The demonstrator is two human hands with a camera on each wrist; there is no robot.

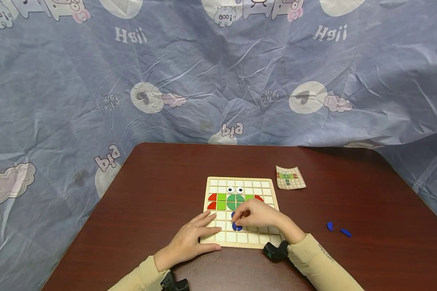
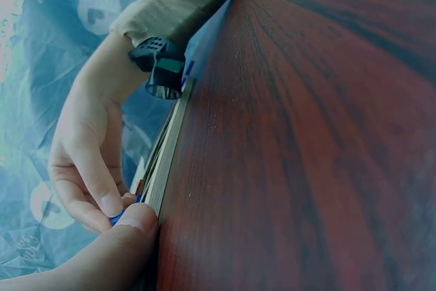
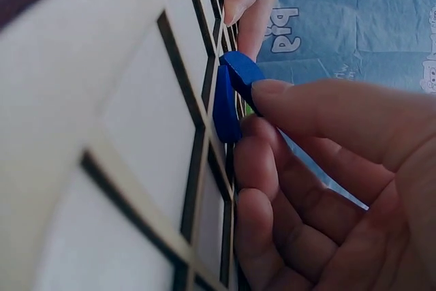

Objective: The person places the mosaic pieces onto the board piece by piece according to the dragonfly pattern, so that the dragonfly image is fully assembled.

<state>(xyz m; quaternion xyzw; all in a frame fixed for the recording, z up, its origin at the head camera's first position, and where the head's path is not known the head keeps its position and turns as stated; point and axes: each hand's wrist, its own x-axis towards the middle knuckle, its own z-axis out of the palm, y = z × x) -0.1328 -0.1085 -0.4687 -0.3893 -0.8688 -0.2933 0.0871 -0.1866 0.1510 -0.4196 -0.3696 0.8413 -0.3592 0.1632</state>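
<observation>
A light wooden grid board (image 1: pixel 253 238) lies on the table, bearing red, light green and dark green pieces and two eye pieces (image 1: pixel 235 190). My right hand (image 1: pixel 259 213) is over its lower middle. In the right wrist view, thumb and fingertips pinch a blue quarter-round piece (image 3: pixel 242 76), tilted close over the grid. Beside it another blue piece (image 3: pixel 227 108) sits on the board. My left hand (image 1: pixel 189 237) rests on the board's left edge with fingers spread. In the left wrist view its thumb (image 2: pixel 129 236) lies along the edge.
Two loose blue pieces, one (image 1: pixel 329 226) beside the other (image 1: pixel 345 233), lie on the table to the right. A small pattern card (image 1: pixel 290 184) with a coloured grid figure is behind the board's right corner. A printed blue cloth (image 1: pixel 204 81) hangs behind the dark red table (image 1: pixel 167 173).
</observation>
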